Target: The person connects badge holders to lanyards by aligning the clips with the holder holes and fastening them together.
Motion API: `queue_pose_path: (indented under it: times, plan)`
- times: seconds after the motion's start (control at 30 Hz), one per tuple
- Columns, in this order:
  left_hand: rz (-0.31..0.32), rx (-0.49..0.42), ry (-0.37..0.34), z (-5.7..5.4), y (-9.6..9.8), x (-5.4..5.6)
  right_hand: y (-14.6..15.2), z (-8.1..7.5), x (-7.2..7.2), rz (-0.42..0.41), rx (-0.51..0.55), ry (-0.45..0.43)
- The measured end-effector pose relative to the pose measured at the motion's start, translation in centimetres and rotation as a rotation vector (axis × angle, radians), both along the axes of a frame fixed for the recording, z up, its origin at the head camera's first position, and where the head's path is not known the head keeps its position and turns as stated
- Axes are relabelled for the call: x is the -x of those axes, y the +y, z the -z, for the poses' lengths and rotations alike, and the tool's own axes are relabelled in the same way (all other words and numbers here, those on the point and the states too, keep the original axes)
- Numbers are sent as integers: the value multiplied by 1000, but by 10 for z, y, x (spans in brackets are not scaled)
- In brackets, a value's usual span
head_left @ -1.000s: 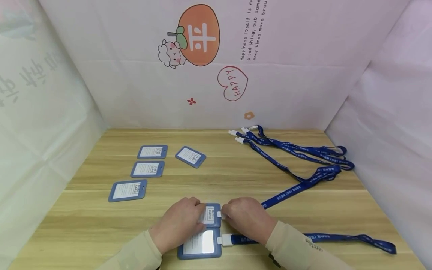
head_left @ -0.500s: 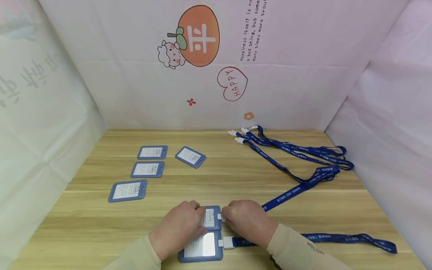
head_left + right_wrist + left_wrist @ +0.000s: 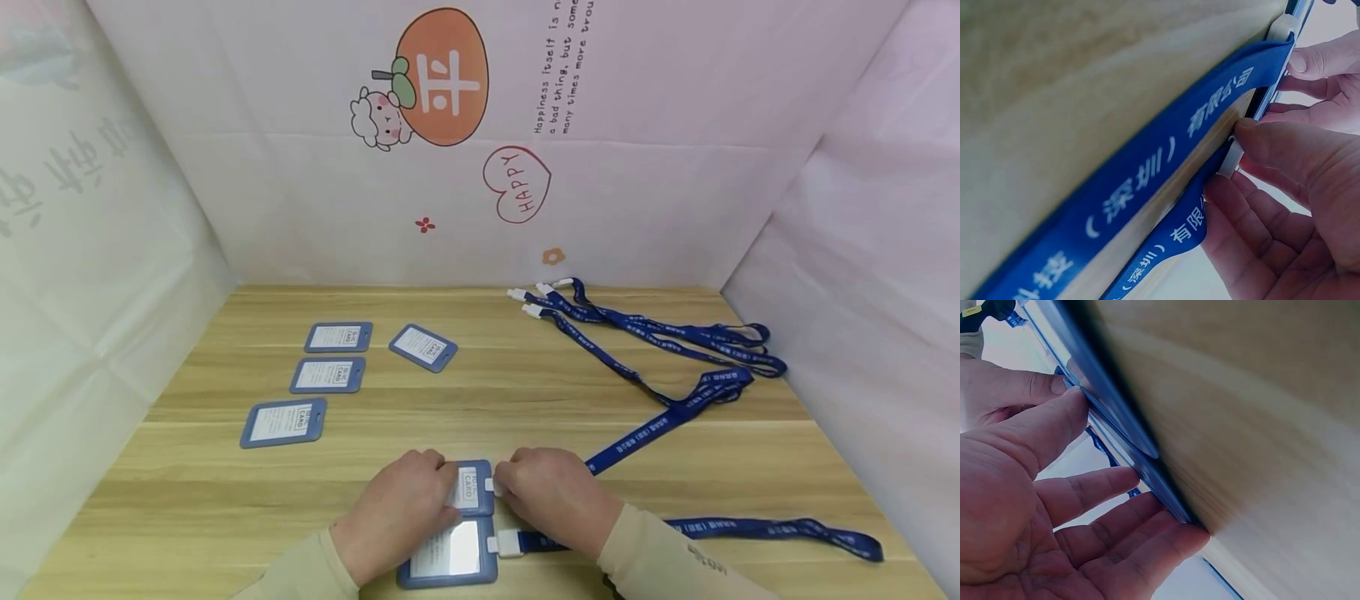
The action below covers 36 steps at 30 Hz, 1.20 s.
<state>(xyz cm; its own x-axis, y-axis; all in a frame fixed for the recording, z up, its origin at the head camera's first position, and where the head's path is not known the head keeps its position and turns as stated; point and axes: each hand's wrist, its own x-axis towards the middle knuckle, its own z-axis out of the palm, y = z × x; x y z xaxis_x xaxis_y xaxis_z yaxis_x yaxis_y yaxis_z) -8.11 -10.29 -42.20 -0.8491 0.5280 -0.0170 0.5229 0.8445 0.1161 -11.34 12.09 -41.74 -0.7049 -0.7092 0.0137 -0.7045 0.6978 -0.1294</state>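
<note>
My left hand (image 3: 401, 512) holds a blue ID card holder (image 3: 469, 487) by its long edges, thumb on the near side and fingertips on the far side. At that holder's slotted end, my right hand (image 3: 558, 500) pinches the white clip (image 3: 1230, 157) of a blue lanyard (image 3: 1186, 225) between thumb and fingers. A white tab sits at the holder's slot; how far it is joined to the clip is hidden by the fingers. Directly nearer lies a second card holder (image 3: 450, 560), whose white tab meets the clip (image 3: 510, 543) of another lanyard (image 3: 723, 527).
Several card holders (image 3: 327, 376) lie at the left and back left of the wooden table (image 3: 187, 500). More blue lanyards (image 3: 637, 327) with white clips lie tangled at the back right. White printed sheets (image 3: 637, 200) wall the back and sides.
Both hands and the two card holders before me have shifted slightly nearer to me. The grip of each hand looks the same, and the far holders and lanyards lie as before.
</note>
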Motion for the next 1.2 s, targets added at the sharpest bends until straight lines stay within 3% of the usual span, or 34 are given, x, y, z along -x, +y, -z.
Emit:
queue_pose_path:
  times: [0.27, 0.5, 0.9, 1.2]
  plan:
    - [26, -11, -22, -1, 11, 2, 11, -3, -6, 26, -28, -6]
    - [-37, 2, -75, 3, 11, 1, 8, -4, -5, 44, -49, -52]
    - [-73, 8, -159, 2, 11, -1, 26, -4, 1, 85, -67, -140]
    - [-102, 10, -226, 3, 14, 1, 50, -1, 8, 121, -81, -143]
